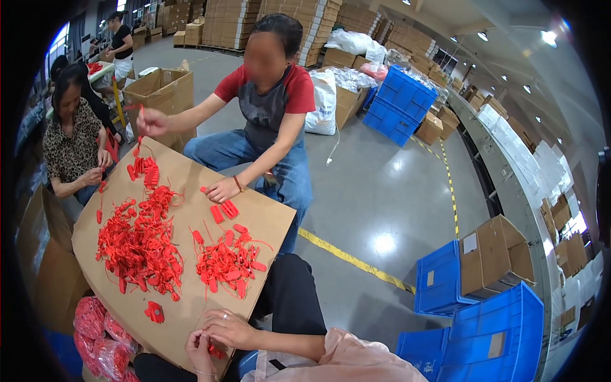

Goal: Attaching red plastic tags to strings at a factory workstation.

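Hands: left hand (200, 351) and right hand (229, 328) are close together by the near edge of the desk (270, 216). The fingers are bent and their tips almost meet. I cannot tell what they pinch, because it is too small to see.
Red tag (217, 352): just beside the left hand.
Big pile (139, 248): lots of red tags with strings, all mixed up, on the left part of the desk.
Small pile (228, 262): more red tags with strings, nearer to the right edge.
Little clump (154, 312): red too, apart from both piles.
Person in red-and-grey shirt (270, 114): sits across the desk. One resting hand (224, 190) is near a few red tags (230, 209). The lifted hand (153, 121) holds up something thin and red.
Person in spotted top (73, 149): sits at the left and looks down.
Bags (108, 340): see-through, with red stuff inside, beside the desk.
Floor (363, 191): grey, with yellow tape (356, 260), blue bins (490, 337) and an open cardboard box (484, 258).
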A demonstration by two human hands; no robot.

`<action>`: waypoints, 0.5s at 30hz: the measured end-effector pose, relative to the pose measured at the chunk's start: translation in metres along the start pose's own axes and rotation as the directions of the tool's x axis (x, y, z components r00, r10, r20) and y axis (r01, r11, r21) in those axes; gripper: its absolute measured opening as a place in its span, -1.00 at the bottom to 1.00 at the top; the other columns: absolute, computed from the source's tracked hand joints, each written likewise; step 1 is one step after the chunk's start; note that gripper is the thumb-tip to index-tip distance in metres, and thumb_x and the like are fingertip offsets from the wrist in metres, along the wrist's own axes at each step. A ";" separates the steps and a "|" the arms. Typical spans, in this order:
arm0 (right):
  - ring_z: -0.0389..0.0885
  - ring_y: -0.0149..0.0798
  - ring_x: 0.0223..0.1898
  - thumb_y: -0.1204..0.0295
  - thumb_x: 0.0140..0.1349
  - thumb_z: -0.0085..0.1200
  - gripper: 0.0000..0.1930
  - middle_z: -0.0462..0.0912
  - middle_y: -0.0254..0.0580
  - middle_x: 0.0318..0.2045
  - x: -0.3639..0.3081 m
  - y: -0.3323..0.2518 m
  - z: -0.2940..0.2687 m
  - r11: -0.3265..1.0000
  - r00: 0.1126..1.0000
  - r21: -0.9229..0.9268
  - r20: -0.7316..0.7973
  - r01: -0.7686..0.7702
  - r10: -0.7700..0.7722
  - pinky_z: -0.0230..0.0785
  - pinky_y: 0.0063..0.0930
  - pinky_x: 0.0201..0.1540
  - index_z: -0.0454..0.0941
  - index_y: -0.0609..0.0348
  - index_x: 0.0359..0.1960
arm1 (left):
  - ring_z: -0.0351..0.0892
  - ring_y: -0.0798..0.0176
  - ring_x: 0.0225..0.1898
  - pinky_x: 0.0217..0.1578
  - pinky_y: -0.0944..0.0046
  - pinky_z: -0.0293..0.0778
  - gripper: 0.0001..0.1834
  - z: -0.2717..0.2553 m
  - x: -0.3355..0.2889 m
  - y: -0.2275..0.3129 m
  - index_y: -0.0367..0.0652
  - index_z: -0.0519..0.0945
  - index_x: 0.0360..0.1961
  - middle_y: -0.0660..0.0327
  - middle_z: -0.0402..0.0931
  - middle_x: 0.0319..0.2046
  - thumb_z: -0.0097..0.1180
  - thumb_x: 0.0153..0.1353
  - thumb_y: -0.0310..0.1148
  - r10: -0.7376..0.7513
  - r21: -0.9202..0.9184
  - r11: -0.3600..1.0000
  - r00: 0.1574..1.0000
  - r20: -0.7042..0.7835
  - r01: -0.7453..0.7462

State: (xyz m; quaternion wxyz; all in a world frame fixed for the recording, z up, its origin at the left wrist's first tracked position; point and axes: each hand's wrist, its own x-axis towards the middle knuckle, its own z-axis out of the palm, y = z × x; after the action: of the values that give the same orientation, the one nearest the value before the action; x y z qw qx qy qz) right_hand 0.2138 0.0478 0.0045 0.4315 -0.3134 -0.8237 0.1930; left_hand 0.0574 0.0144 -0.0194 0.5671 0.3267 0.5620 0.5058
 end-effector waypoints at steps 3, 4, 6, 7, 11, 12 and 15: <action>0.37 -0.12 -0.03 0.45 -0.04 0.09 -0.81 0.46 -0.25 -0.26 -0.001 0.000 0.000 1.000 1.000 0.000 0.006 -0.016 0.016 0.24 -0.26 -0.03 0.46 0.13 -0.33 | 0.29 0.56 -0.57 -0.54 0.57 0.22 -0.96 0.000 -0.001 0.001 -0.22 0.49 -0.42 0.38 0.39 -0.59 0.01 0.15 -0.50 0.022 0.055 0.998 1.000 0.019 -0.023; 0.38 -0.13 -0.06 0.45 -0.05 0.09 -0.80 0.46 -0.26 -0.29 -0.001 0.000 0.000 1.000 1.000 -0.005 0.014 -0.022 0.022 0.25 -0.28 -0.05 0.47 0.12 -0.33 | 0.30 0.56 -0.57 -0.54 0.58 0.21 -0.96 0.000 -0.001 0.001 -0.22 0.49 -0.42 0.38 0.40 -0.59 0.01 0.15 -0.50 0.044 0.073 0.996 0.999 0.017 -0.045; 0.38 -0.14 -0.10 0.46 -0.06 0.09 -0.80 0.45 -0.25 -0.31 -0.002 0.000 0.000 1.000 1.000 -0.007 0.005 -0.024 0.024 0.26 -0.30 -0.07 0.48 0.12 -0.33 | 0.30 0.56 -0.57 -0.54 0.58 0.21 -0.96 0.000 -0.001 0.001 -0.22 0.49 -0.42 0.38 0.40 -0.59 0.00 0.15 -0.50 0.067 0.091 0.994 0.998 0.017 -0.069; 0.38 -0.14 -0.13 0.46 -0.07 0.10 -0.80 0.44 -0.25 -0.32 -0.002 0.000 0.001 1.000 1.000 -0.008 -0.004 -0.028 0.028 0.27 -0.31 -0.09 0.48 0.12 -0.34 | 0.30 0.56 -0.56 -0.54 0.58 0.22 -0.96 0.000 -0.002 0.001 -0.23 0.49 -0.42 0.38 0.40 -0.59 0.01 0.15 -0.50 0.063 0.083 0.994 0.998 0.022 -0.065; 0.39 -0.15 -0.18 0.46 -0.04 0.09 -0.83 0.45 -0.24 -0.36 -0.005 0.000 0.005 0.999 0.999 -0.008 -0.011 -0.036 0.036 0.29 -0.32 -0.13 0.49 0.13 -0.35 | 0.32 0.56 -0.55 -0.52 0.58 0.24 -0.96 -0.005 0.001 -0.006 -0.23 0.49 -0.42 0.37 0.41 -0.58 0.00 0.14 -0.52 0.082 0.107 0.991 0.997 0.011 -0.083; 0.40 -0.15 -0.20 0.46 -0.02 0.08 -0.84 0.45 -0.24 -0.38 -0.007 0.001 0.007 0.996 0.997 0.043 -0.019 -0.079 0.080 0.30 -0.33 -0.14 0.49 0.14 -0.35 | 0.32 0.56 -0.55 -0.52 0.58 0.24 -0.96 -0.006 0.002 -0.009 -0.23 0.49 -0.42 0.37 0.41 -0.58 0.00 0.14 -0.52 0.093 0.100 0.991 0.996 0.011 -0.093; 0.41 -0.16 -0.24 0.46 0.06 0.06 -0.88 0.47 -0.22 -0.42 -0.012 0.005 0.012 0.983 0.990 0.125 -0.030 -0.134 0.139 0.32 -0.36 -0.19 0.49 0.16 -0.35 | 0.34 0.56 -0.55 -0.52 0.58 0.27 -0.97 -0.008 0.004 -0.015 -0.24 0.49 -0.41 0.37 0.42 -0.58 0.00 0.12 -0.55 0.116 0.107 0.987 0.993 0.025 -0.118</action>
State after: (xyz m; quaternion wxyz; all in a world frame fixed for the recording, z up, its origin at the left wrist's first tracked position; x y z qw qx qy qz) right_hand 0.2107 0.0425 -0.0119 0.4514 -0.3459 -0.7783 0.2661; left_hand 0.0515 0.0128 -0.0357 0.5232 0.3941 0.5632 0.5038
